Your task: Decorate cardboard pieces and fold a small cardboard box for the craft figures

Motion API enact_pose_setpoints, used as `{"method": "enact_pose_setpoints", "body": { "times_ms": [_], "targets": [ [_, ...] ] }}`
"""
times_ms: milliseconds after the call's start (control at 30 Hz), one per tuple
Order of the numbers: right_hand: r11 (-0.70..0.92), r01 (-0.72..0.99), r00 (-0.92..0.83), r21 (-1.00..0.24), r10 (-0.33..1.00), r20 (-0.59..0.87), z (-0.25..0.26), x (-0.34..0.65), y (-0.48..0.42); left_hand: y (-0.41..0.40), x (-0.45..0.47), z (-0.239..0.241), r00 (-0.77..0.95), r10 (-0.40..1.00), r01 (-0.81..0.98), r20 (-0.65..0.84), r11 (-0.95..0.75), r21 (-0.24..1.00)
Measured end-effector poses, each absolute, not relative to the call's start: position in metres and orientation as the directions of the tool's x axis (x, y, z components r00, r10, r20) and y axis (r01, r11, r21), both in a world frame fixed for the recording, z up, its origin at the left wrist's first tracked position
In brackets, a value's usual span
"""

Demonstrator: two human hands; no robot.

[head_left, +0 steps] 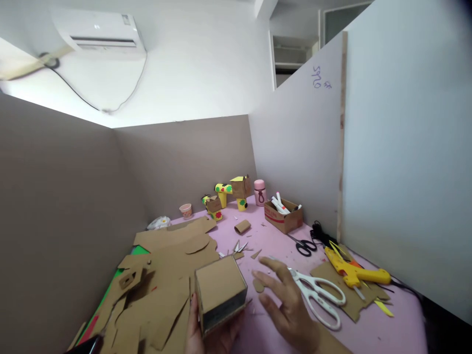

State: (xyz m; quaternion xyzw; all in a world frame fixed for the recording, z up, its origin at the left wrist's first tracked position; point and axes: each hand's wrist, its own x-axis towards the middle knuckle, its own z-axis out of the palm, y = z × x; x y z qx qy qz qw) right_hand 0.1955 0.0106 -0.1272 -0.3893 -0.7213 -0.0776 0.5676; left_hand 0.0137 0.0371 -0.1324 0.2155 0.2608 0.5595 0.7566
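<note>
My left hand grips a small cardboard box from below, at the bottom centre of the head view. Its top is plain brown and its near side looks dark. Just right of the box my right hand hovers over the pink table, fingers spread and holding nothing. White-handled scissors lie directly right of that hand. A small round cardboard scrap lies between the box and my right fingers.
Cut cardboard sheets cover the table's left. A yellow glue gun rests on cardboard at right, with black scissors behind it. A box of markers, cardboard figures, a pink bottle and a cup stand at the back. Partition walls enclose the pink table.
</note>
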Motion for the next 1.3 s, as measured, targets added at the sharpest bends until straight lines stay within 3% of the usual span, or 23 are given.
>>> {"method": "enact_pose_setpoints", "body": {
  "times_ms": [133,267,700,1300],
  "targets": [
    [0.556,0.649,0.173,-0.519,0.557,0.812,-0.132,0.209,0.024,0.039,0.011,-0.131,0.247,0.935,-0.703,-0.256,0.355,0.616],
    [0.514,0.628,0.216,-0.584,0.606,0.765,-0.137,0.210,0.031,0.038,0.008,-0.131,0.302,0.933,-0.697,-0.194,0.355,0.622],
    [0.581,0.593,0.058,-0.558,0.660,0.749,-0.142,0.186,0.025,0.045,-0.002,-0.149,0.509,0.861,-0.676,0.003,0.398,0.620],
    [0.638,0.513,-0.024,-0.574,0.679,0.733,-0.133,0.181,0.016,0.041,0.000,-0.149,0.504,0.863,-0.685,-0.035,0.425,0.592]
  ]
}}
